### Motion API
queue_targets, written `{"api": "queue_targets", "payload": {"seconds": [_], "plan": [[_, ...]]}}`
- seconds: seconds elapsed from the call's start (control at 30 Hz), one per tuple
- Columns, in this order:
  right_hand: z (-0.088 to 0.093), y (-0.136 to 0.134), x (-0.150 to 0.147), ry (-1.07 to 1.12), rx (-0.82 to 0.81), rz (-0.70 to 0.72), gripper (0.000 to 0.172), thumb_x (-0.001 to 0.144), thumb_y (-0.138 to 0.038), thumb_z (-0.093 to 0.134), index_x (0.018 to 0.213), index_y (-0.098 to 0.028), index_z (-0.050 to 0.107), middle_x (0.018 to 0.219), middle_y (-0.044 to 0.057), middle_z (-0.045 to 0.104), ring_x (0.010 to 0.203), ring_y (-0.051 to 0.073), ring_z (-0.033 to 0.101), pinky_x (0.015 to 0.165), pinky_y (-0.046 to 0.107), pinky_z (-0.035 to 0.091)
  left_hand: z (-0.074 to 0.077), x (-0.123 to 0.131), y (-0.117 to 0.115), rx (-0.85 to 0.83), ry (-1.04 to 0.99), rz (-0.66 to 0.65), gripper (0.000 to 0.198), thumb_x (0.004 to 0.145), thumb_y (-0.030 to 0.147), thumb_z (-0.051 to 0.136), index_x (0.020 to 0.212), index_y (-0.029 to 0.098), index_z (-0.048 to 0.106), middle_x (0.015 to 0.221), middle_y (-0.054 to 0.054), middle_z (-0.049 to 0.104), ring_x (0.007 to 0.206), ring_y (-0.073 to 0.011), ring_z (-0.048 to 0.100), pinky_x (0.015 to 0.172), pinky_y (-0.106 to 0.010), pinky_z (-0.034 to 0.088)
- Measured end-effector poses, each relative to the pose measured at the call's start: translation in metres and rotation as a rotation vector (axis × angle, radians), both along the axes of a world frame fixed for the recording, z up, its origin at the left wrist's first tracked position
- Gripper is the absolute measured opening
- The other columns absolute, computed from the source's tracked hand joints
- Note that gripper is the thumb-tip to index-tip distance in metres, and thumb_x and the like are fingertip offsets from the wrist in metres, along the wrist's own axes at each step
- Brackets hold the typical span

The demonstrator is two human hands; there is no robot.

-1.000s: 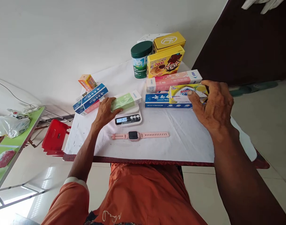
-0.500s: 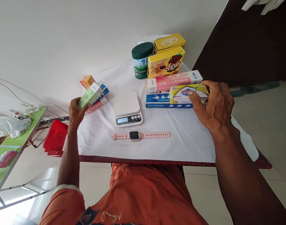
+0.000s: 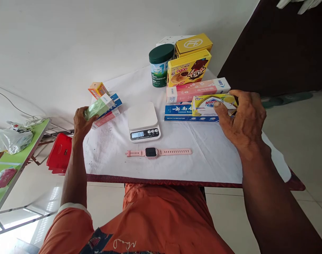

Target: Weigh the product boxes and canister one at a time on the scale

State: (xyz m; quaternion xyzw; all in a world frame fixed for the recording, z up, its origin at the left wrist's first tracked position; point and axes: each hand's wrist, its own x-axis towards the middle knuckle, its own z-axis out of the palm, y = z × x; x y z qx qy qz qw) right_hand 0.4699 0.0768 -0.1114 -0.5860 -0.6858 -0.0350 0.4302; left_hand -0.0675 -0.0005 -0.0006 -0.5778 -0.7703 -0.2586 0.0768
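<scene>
Between left fingers (image 3: 93, 119), green box (image 3: 99, 106)

A green carton (image 3: 99, 106) partly hides a blue carton (image 3: 117, 100), a soap box (image 3: 209, 104) the Yunnan Baiyao box (image 3: 178, 113); the left edge crops a green tabletop (image 3: 37, 132).

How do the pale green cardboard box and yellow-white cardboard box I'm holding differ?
The green box slants in your left hand; the yellow box runs nearly level in your right hand. The yellow box has a white oval; the green box shows none. Both are rectangular.
</scene>
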Motion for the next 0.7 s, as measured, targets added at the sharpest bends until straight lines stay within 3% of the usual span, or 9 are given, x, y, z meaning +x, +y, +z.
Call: {"api": "queue_targets", "payload": {"seconds": [0.33, 0.7], "plan": [[-0.001, 0.001, -0.001, 0.023, -0.006, 0.003, 0.066, 0.099, -0.067, 0.047, 0.139, -0.016, 0.061, 0.127, 0.023, 0.068, 0.119, 0.038, 0.067, 0.103, 0.055, 0.055, 0.012, -0.005, 0.022, -0.03, 0.001, 0.004, 0.056, 0.076, 0.054, 0.077, 0.12, 0.021, 0.067, 0.123, -0.013, 0.068, 0.116, -0.033, 0.064, 0.108, -0.047, 0.051], [0.002, -0.001, 0.004, -0.003, -0.041, 0.025, 0.06, 0.099, -0.061, 0.052, 0.14, -0.018, 0.06, 0.129, 0.022, 0.069, 0.118, 0.036, 0.066, 0.102, 0.054, 0.055, 0.015, -0.014, 0.044, -0.141, -0.026, 0.06, 0.049, 0.079, 0.046, 0.076, 0.121, 0.021, 0.067, 0.125, -0.014, 0.069, 0.12, -0.0337, 0.063, 0.115, -0.051, 0.047]]}}
